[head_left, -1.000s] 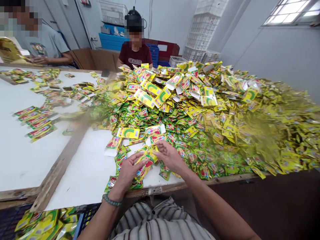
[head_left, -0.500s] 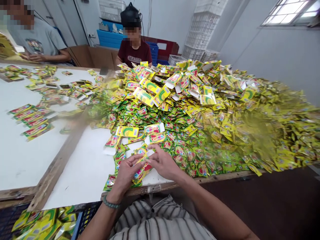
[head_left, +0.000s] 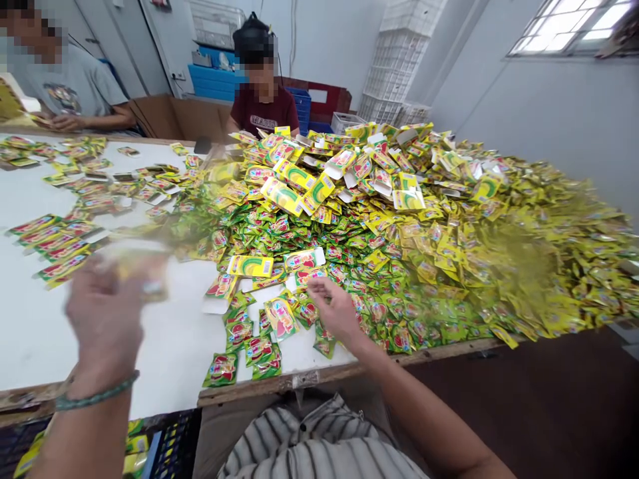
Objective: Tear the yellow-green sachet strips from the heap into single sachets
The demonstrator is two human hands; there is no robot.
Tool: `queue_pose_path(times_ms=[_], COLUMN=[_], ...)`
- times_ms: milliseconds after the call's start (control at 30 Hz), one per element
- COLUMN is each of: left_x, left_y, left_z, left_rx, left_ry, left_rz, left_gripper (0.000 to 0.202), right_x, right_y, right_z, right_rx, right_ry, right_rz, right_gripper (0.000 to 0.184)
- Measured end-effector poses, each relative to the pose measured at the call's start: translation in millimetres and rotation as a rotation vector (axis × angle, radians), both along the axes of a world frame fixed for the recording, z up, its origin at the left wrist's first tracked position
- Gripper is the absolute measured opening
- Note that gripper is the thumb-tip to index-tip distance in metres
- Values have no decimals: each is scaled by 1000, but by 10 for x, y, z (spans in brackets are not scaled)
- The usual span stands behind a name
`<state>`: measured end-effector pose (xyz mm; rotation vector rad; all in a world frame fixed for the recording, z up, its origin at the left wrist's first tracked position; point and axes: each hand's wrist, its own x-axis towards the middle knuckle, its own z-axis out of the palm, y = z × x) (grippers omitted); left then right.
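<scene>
A big heap of small yellow-green sachets point(head_left: 379, 253) covers the white table point(head_left: 174, 346). My left hand point(head_left: 104, 319) is raised over the table at the left and smeared by motion. It shows its back, and a blurred bunch of sachets point(head_left: 137, 269) sits at its fingers. At the near edge of the heap lies my right hand point(head_left: 334, 309), fingers stretched over loose sachets and holding nothing. A few single sachets point(head_left: 259, 332) lie on the table between the two hands.
Flat yellow cartons point(head_left: 289, 179) lie on top of the heap. Rows of sachets point(head_left: 54, 243) are laid out at the left. Two other people sit at the far side point(head_left: 262, 106) and far left point(head_left: 64, 86). White crates point(head_left: 399, 60) are stacked behind.
My left hand has swung out to the left with the bunch of sachets it held in front of me. The right hand let go and stayed at the heap's edge.
</scene>
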<state>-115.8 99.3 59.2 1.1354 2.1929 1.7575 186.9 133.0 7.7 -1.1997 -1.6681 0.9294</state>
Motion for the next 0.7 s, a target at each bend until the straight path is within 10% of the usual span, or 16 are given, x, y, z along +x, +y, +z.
queue_pose_path(times_ms=[100, 233, 333, 467, 700], left_x=[-29, 603, 1006, 1066, 896], left_y=[47, 61, 74, 111, 28], left_z=[125, -254, -596, -731, -668], left_rx=[81, -201, -426, -489, -489], left_ry=[474, 716, 809, 857, 814], left_rz=[132, -717, -1054, -1080, -962], left_gripper=[75, 52, 70, 63, 17], right_x=[211, 273, 243, 213, 96], right_y=[222, 227, 62, -98, -102], right_z=[-95, -227, -287, -350, -502], right_rx=[47, 96, 174, 184, 143], right_ry=[-131, -342, -496, -742, -765], right_rz=[-81, 49, 144, 188, 156], right_gripper=[23, 28, 36, 52, 15])
